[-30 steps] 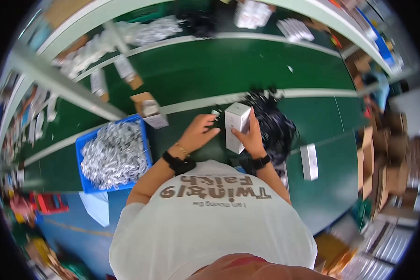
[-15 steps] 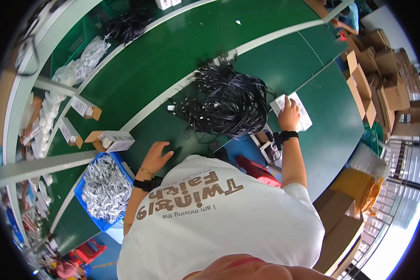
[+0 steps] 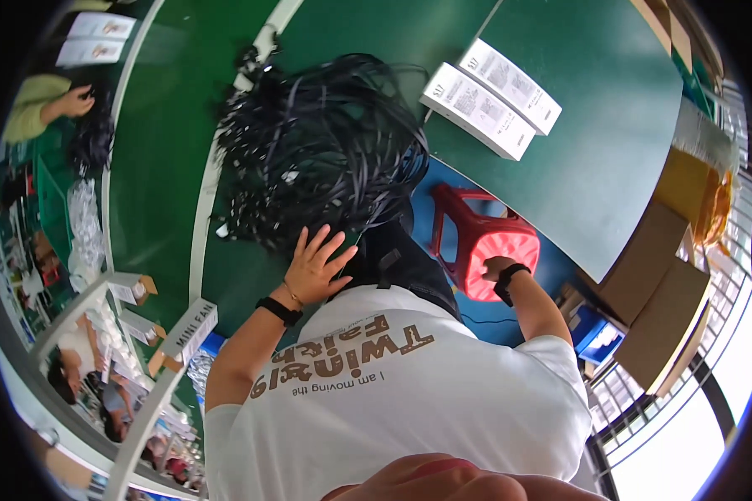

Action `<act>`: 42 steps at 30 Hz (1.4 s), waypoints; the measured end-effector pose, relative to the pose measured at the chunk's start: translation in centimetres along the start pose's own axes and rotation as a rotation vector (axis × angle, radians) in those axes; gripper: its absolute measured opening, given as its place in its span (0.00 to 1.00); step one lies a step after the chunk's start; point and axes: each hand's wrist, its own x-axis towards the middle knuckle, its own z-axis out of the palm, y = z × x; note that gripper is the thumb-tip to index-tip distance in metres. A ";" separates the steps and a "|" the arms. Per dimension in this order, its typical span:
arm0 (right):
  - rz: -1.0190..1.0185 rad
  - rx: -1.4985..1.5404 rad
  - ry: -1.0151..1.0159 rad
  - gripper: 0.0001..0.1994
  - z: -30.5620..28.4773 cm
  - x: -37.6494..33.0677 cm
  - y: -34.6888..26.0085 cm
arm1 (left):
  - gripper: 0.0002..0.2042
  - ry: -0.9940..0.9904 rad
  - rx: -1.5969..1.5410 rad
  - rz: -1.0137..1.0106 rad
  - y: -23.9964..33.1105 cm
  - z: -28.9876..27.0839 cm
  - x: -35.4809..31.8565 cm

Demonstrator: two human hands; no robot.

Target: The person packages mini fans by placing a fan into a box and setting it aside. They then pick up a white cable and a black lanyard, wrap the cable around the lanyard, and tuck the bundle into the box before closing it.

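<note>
My left hand (image 3: 316, 271) lies with spread fingers at the near edge of a big tangled heap of black straps (image 3: 326, 134) on the green table. It grips nothing, and its fingertips are next to the straps. On the right, below the table edge, my right hand (image 3: 498, 269) is closed at the middle of the seat of a red plastic stool (image 3: 481, 242); the fingertips are hidden there. Two white boxes, a nearer one (image 3: 480, 113) and a farther one (image 3: 510, 83), lie side by side on the table right of the straps.
Cardboard boxes (image 3: 656, 309) and a yellow wrapped bundle (image 3: 689, 188) stand to the right. At the left are a metal frame post (image 3: 154, 417), a small white carton (image 3: 190, 332) and a co-worker's hand (image 3: 75, 102) near another black strap pile (image 3: 90, 142).
My right hand has left the white boxes and dropped to the red stool. My left hand has moved toward the straps. The view has swung to the right.
</note>
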 end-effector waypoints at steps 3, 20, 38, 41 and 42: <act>0.335 0.103 0.179 0.25 0.1 1.9 2.6 | 0.26 -0.079 0.106 0.012 -1.7 2.1 -1.0; 0.507 0.156 0.498 0.29 3.4 14.3 1.5 | 0.25 -0.022 0.250 0.029 -0.8 2.9 -0.8; -0.193 0.368 0.047 0.20 7.9 20.6 1.2 | 0.26 -0.006 0.241 0.047 -1.0 2.4 -0.8; 0.285 -0.007 -0.193 0.20 5.8 21.5 -5.2 | 0.25 -0.048 0.242 0.047 -1.0 2.5 -0.7; 0.268 0.037 -0.161 0.20 7.3 22.8 -5.6 | 0.25 -0.050 0.240 0.033 -0.7 2.5 -0.8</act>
